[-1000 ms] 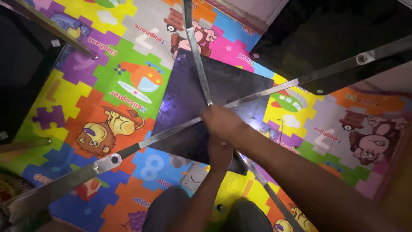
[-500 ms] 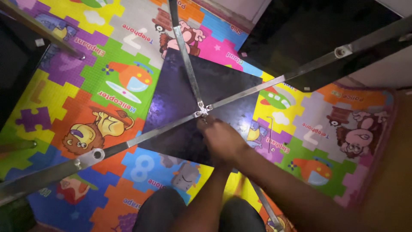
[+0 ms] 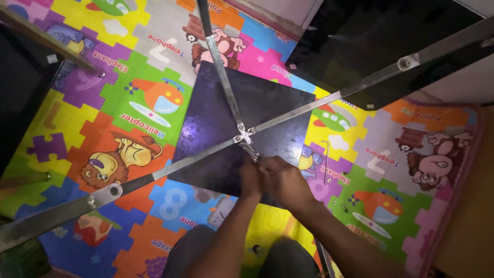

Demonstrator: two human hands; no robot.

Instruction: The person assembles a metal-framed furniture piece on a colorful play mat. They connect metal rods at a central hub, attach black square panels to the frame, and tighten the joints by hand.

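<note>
Two long metal bars cross at a bolted centre joint above a dark square panel lying on a colourful puzzle foam mat. My left hand and my right hand are pressed together just below the joint. Both are closed around a small metal tool whose tip pokes out toward the joint. Most of the tool is hidden inside my fingers, so its kind is unclear.
A thin L-shaped key and small screws lie on the mat to the right. A dark glass panel leans at upper right, dark furniture stands at left. My knees are at the bottom.
My hands covered the centre joint a second ago; they have since drawn back toward me, so the joint is uncovered and the tool tip shows. The view has shifted slightly.
</note>
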